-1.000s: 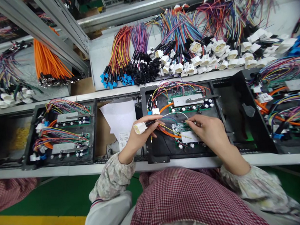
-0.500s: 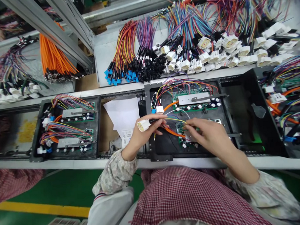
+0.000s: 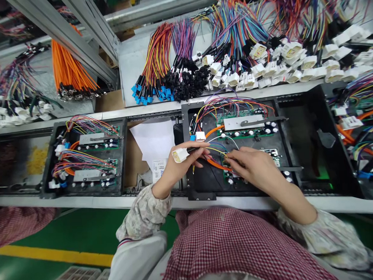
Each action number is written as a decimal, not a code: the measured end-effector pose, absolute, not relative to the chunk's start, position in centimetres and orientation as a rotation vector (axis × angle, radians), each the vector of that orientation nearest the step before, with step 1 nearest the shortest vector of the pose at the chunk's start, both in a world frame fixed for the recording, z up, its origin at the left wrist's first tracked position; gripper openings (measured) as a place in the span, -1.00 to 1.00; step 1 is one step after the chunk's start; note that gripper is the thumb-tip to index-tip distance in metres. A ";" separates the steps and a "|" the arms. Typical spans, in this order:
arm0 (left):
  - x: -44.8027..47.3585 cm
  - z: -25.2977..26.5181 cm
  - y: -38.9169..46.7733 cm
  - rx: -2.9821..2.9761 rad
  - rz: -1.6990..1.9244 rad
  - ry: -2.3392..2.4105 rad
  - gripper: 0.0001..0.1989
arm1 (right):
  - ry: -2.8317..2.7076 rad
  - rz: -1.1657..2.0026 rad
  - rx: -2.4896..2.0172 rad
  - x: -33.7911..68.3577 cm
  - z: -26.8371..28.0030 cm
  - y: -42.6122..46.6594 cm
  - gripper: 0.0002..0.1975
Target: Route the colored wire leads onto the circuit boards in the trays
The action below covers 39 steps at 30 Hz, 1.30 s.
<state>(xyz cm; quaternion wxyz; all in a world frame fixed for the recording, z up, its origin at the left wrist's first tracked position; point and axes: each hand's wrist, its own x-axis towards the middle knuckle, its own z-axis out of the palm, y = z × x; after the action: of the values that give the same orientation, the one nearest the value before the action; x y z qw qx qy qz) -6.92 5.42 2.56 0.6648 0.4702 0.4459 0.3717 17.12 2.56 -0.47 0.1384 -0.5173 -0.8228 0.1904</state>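
Note:
My left hand (image 3: 183, 162) is closed around a wire harness with a white connector (image 3: 180, 155), which pokes out to the left over the thumb side. From it, thin yellow, blue and white wires (image 3: 215, 148) run right. My right hand (image 3: 251, 164) pinches the end of a wire low over the nearer circuit board (image 3: 230, 179), hiding much of that board. Both hands are above a black tray (image 3: 203, 184). At the tray's far side, a second circuit board (image 3: 219, 119) carries a silver metal bar (image 3: 244, 122) and an arc of coloured wires.
Wire bundles with white connectors (image 3: 245, 78), blue connectors (image 3: 148, 94) and orange leads (image 3: 69, 66) lie on the shelf behind. Another loaded tray (image 3: 124, 158) stands left; white paper (image 3: 157, 137) lies between. A metal rail (image 3: 93, 201) edges the line in front.
My right hand has moved slightly left and down with the wire, closer to the near board. My left hand keeps its hold, almost still. The view has shifted a little.

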 end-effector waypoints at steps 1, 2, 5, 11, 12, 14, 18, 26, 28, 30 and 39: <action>-6.9 2.6 5.4 1.065 0.838 1.004 -0.75 | -2.374 0.539 -1.493 17.1 -0.4 2.5 -0.75; -6.9 2.6 5.5 1.068 0.835 1.002 -0.76 | -2.363 0.525 -1.495 17.2 -0.4 2.5 -0.74; -7.0 2.5 5.5 1.077 0.823 1.002 -0.74 | -2.341 0.482 -1.515 17.2 -0.4 2.3 -0.73; -7.1 2.2 5.5 1.071 0.810 1.014 -0.72 | -2.379 0.483 -1.480 17.0 -0.4 2.5 -0.72; -7.1 2.2 5.5 1.070 0.809 1.014 -0.73 | -2.397 0.478 -1.473 17.0 -0.3 2.5 -0.72; -7.1 2.2 5.5 1.073 0.804 1.018 -0.72 | -2.433 0.460 -1.461 16.9 -0.2 2.6 -0.71; -7.1 2.2 5.5 1.070 0.802 1.019 -0.70 | -2.409 0.415 -1.452 16.9 -0.1 2.5 -0.70; -7.0 2.3 5.5 1.065 0.810 1.019 -0.74 | -2.446 0.412 -1.408 16.9 -0.3 2.6 -0.73; -7.0 2.3 5.5 1.064 0.817 1.014 -0.74 | -2.465 0.406 -1.414 16.8 -0.4 2.6 -0.72; -7.0 2.4 5.5 1.067 0.826 1.013 -0.75 | -2.429 0.377 -1.473 16.9 -0.2 2.4 -0.71; -6.8 2.3 5.4 1.068 0.849 1.010 -0.75 | -2.313 0.436 -1.437 17.5 2.5 0.9 -0.69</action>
<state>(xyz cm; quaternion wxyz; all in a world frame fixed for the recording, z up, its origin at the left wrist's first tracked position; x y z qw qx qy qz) -6.79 5.41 2.30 0.6608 0.4723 0.4467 0.3751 17.49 0.87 2.51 0.1906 -0.5115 -0.8234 0.1551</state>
